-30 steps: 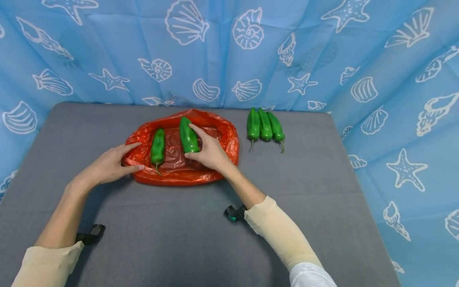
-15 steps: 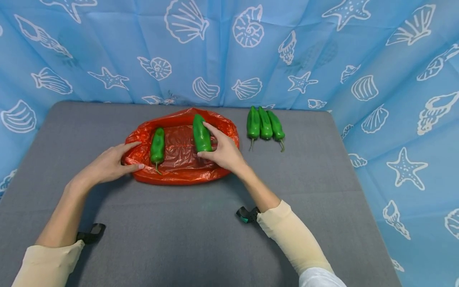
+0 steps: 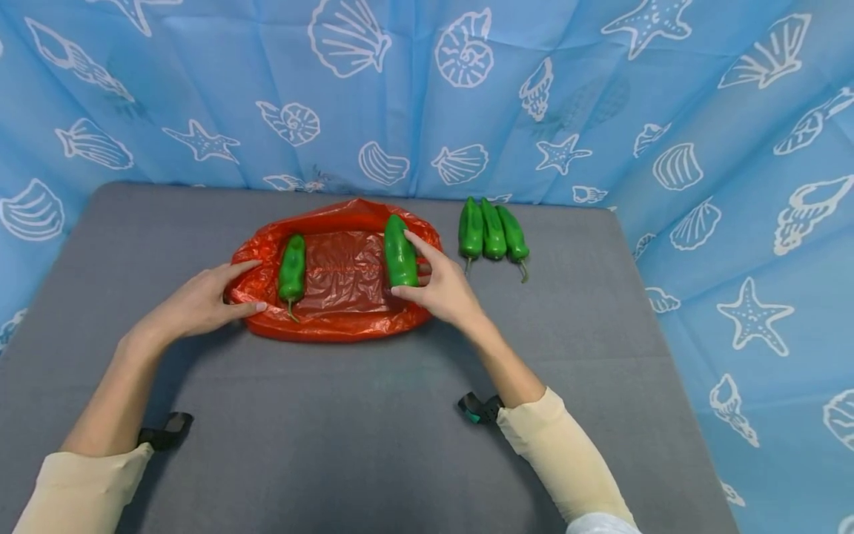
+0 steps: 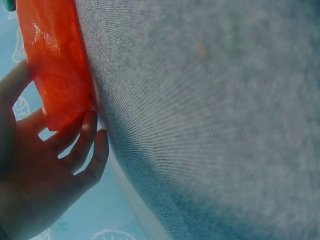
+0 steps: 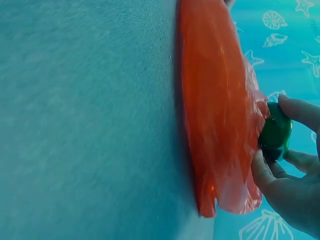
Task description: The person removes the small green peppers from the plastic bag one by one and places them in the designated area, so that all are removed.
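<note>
A red plastic bag [image 3: 347, 324] lies spread open on the grey table, its rim rolled outward. Inside it at the left rests a green pepper [image 3: 292, 268], stem toward me. My left hand [image 3: 200, 300] holds the bag's left end, thumb and forefinger on either side; in the left wrist view the fingers [image 4: 86, 137] curl at the bag's end [image 4: 57, 65]. Over the right part of the bag, my right hand [image 3: 443, 285] grips another green pepper [image 3: 400, 252] between thumb and fingers. The right wrist view shows that pepper [image 5: 276, 131] end-on, at the bag's rim [image 5: 254, 90].
To the right of the bag, three green peppers [image 3: 494, 231] lie side by side near the table's far edge. A blue curtain [image 3: 414, 96] with white shells hangs behind and to the right. The grey table [image 3: 347, 430] stretches toward me.
My right hand has carried the pepper rightward, from the middle of the bag to its right part. The left hand has stayed at the bag's left end.
</note>
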The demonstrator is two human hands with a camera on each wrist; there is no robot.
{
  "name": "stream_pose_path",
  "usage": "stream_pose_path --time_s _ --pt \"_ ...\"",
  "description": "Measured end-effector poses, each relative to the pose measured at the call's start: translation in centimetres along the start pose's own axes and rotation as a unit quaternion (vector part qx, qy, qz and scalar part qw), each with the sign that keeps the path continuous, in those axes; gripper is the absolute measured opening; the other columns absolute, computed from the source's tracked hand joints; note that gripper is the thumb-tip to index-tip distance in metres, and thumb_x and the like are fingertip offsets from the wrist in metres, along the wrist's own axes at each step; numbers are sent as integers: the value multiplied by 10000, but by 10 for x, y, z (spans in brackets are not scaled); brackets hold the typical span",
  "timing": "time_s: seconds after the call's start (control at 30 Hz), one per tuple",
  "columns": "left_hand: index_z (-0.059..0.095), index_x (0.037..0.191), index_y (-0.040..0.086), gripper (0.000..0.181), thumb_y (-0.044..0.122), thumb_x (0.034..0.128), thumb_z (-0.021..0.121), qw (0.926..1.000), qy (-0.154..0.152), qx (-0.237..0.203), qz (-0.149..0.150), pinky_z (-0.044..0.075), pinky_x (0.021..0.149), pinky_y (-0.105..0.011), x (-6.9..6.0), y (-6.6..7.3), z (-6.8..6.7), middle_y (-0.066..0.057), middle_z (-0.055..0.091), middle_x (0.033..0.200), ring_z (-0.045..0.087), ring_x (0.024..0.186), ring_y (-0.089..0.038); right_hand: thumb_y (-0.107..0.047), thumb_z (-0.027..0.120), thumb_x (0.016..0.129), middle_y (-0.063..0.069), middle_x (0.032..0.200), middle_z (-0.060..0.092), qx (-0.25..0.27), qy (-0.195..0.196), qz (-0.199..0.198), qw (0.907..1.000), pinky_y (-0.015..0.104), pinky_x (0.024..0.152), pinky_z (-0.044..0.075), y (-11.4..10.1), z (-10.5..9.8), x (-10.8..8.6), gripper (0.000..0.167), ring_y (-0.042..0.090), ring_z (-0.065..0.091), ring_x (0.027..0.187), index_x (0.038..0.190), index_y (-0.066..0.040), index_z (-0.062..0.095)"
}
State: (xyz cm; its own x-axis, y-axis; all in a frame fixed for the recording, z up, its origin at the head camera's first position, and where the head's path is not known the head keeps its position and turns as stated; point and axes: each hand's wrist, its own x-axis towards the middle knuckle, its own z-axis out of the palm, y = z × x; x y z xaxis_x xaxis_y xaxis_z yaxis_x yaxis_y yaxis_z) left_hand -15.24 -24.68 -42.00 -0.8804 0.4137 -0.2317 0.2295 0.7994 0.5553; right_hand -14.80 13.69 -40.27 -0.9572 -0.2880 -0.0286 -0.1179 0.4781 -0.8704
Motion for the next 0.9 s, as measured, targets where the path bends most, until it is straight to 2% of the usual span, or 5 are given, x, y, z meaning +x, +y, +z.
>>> stream_pose_path --time_s 0.3,0.53,0.67,0.77,0.9 --pt "295 1536 -18 864 470 931 673 10000 -43 26 -78 263 1052 -712 1 0 -1 -369 314 1493 299 1343 -563 -112 829 819 131 1330 577 195 248 105 9994 366 801 580 13 -15 -13 891 266 682 990 1554 -272 351" --pt "285 1549 10 863 482 934 663 9999 -74 -30 -132 259 1050 -714 0 -1 0 -359 304 1504 292 1348 -559 -94 829 818 136 1348 542 428 581 25 9974 412 896 552 20 -26 -22 895 290 630 1107 1552 -267 347" --pt "286 1545 1 866 484 933 664 9999 -54 -12 -137 255 1052 -716 0 -1 0 -362 302 1504 289 1348 -562 -44 809 824 192 1346 523 308 636 141 9974 443 920 539 13 -34 -32 888 342 614 1130 1562 -174 332" --pt "289 1543 -5 867 483 932 665 9999 -32 1 -132 256 1051 -716 0 -1 0 -365 306 1500 292 1344 -565 3 792 824 236 1336 505 406 642 253 9968 465 929 532 11 -40 -39 881 379 602 1145 1560 -114 322" --pt "290 1542 -6 868 484 932 665 9999 -23 5 -113 264 1048 -715 0 -1 1 -363 315 1495 303 1338 -562 -10 806 816 231 1338 509 642 745 258 9948 491 929 522 33 -45 -41 893 372 594 1154 1558 -178 339"
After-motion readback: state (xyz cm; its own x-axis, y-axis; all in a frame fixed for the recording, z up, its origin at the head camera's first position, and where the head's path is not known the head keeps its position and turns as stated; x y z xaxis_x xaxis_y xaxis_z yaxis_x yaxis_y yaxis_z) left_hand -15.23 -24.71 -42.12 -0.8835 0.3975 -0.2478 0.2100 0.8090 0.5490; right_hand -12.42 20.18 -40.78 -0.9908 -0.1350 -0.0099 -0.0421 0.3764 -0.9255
